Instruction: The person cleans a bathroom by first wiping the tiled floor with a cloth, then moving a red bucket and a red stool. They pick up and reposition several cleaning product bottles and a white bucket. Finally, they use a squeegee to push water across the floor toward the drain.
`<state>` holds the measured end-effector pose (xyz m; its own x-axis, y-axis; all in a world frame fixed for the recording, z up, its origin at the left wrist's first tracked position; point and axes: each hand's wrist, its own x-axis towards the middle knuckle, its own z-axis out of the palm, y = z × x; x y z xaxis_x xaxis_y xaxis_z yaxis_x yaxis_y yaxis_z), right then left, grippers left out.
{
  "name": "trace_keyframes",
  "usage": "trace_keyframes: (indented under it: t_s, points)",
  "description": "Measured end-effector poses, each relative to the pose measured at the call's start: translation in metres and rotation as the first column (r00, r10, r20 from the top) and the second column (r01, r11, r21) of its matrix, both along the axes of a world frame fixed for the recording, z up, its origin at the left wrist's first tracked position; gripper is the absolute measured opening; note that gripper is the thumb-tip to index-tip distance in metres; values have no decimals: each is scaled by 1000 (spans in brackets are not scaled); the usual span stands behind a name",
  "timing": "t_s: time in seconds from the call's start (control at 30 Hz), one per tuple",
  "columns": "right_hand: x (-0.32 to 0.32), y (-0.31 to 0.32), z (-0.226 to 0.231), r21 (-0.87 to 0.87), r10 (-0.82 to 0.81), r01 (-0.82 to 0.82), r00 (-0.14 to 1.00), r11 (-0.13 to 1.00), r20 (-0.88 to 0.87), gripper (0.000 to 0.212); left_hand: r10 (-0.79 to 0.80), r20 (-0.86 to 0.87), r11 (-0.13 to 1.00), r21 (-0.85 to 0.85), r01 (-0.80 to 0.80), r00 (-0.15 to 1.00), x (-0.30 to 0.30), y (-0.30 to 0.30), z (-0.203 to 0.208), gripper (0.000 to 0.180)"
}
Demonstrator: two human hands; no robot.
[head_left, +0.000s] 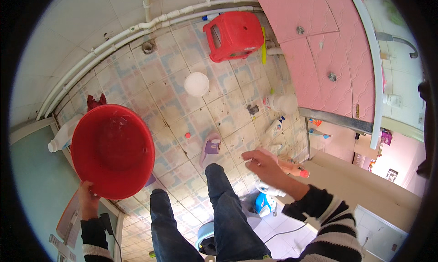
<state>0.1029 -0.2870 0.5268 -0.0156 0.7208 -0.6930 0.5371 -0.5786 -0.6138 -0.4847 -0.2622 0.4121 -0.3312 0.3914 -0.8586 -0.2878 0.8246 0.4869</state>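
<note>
My left hand [87, 197] grips the near rim of a large red basin [145, 171], with the thumb over the edge. The basin is tipped so that its inside faces up towards me, and it looks wet inside. My right hand [264, 165] hangs in the air at the right, its fingers loosely stretched and nothing between them. Below and beside that hand lies a bottle with a red cap [304, 173]. A white round lid or tub [196, 84] rests on the tiled floor, ahead of a purple slipper [212, 146].
A red plastic stool [241, 34] lies by the pink cabinet [315, 57]. Several bottles, including a large clear jar [286, 104] and a blue bottle [263, 203], stand at the right. A white jug [58, 141] is partly behind the basin. White pipes [150, 25] run along the wall.
</note>
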Motion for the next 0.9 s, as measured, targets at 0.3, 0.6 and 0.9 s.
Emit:
trace_keyframes:
  t_s: [0.3, 0.6, 0.9]
  points:
    - [-156, -27, -132, -596, -732, 446, 541, 668, -415, 65, -207, -18, 976, 61, 208, 978, 167, 49, 38, 50]
    - [-131, -47, -148, -590, -927, 766, 20, 255, -375, 65, -173, 1, 985, -30, 173, 985, 288, 41, 43, 57]
    - [46, -22, -157, -487, -926, 850, 3, 200, -376, 37, -290, 268, 957, 67, 283, 919, 458, 83, 19, 38]
